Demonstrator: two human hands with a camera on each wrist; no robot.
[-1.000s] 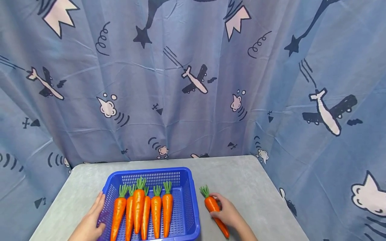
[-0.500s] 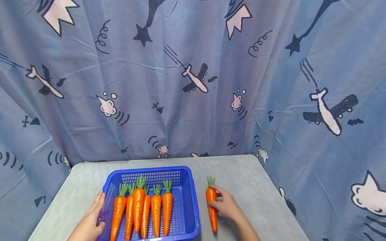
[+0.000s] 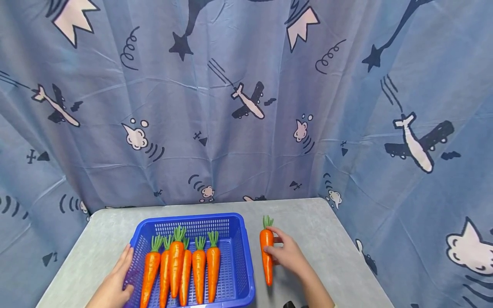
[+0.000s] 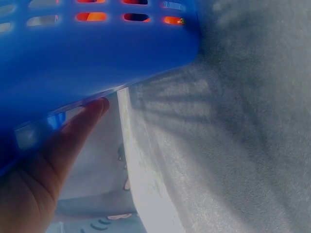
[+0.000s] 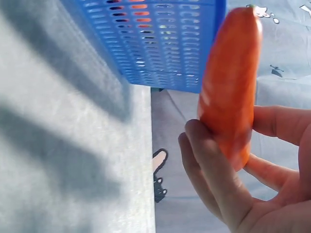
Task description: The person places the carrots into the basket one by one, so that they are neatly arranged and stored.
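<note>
My right hand [image 3: 288, 255] pinches a carrot [image 3: 266, 256] between thumb and fingers, just right of the blue basket [image 3: 246, 265]. The carrot stands nearly straight in the head view, green top away from me. The right wrist view shows this carrot [image 5: 231, 77] raised beside the basket's perforated wall [image 5: 150, 53], with the fingers around its thick part. Several more carrots [image 3: 198, 271] lie side by side in the basket, tops to the back. Against the basket's left side rests my left hand [image 3: 115, 278], fingers straight. In the left wrist view a finger [image 4: 73, 141] touches the basket's rim.
A grey table [image 3: 308, 222] carries the basket on its left half. Behind and to the sides hangs a blue curtain [image 3: 246, 149] printed with airplanes. A small black object [image 3: 289, 304] shows at the bottom edge near the right wrist.
The right hand has turned the carrot from slanted to nearly straight and moved it slightly away from me. The left hand and the basket have stayed in place.
</note>
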